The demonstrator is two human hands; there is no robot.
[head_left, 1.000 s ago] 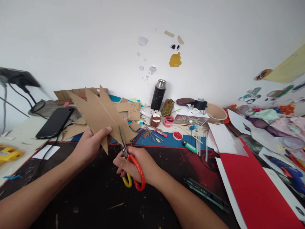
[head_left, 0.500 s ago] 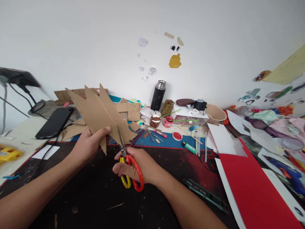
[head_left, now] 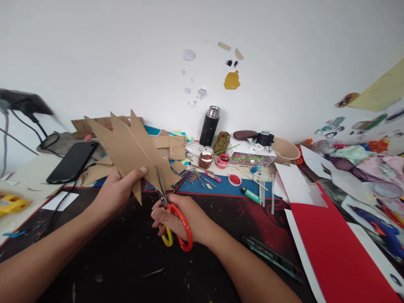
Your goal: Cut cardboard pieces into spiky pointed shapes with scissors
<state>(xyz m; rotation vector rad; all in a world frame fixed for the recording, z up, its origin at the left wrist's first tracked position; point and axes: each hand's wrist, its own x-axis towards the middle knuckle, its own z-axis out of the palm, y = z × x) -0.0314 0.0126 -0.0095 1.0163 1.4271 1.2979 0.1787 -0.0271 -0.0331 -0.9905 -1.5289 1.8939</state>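
Note:
A brown cardboard piece [head_left: 132, 147] with pointed, jagged ends is raised above the dark desk mat. My left hand [head_left: 121, 187] grips its lower left part, thumb on top and the other fingers hidden beneath. In my right hand [head_left: 179, 219] is a pair of scissors [head_left: 186, 229] with one red and one yellow handle loop. The blades reach up into the near edge of the cardboard, with one blade visible on top of it. My right thumb and fingers are around the handles.
A black phone [head_left: 72, 162] lies at the left. Behind the hands stand a black thermos [head_left: 209, 126] and paint jars [head_left: 206, 158]. A utility knife [head_left: 272, 257] rests on the dark mat [head_left: 132, 261], beside a red sheet [head_left: 337, 248]. Sticks and scraps lie around the blue strip [head_left: 217, 188].
The scissor handles have shifted slightly and drawn a little further apart, with my right thumb moving along. The cardboard has tipped very slightly to the left.

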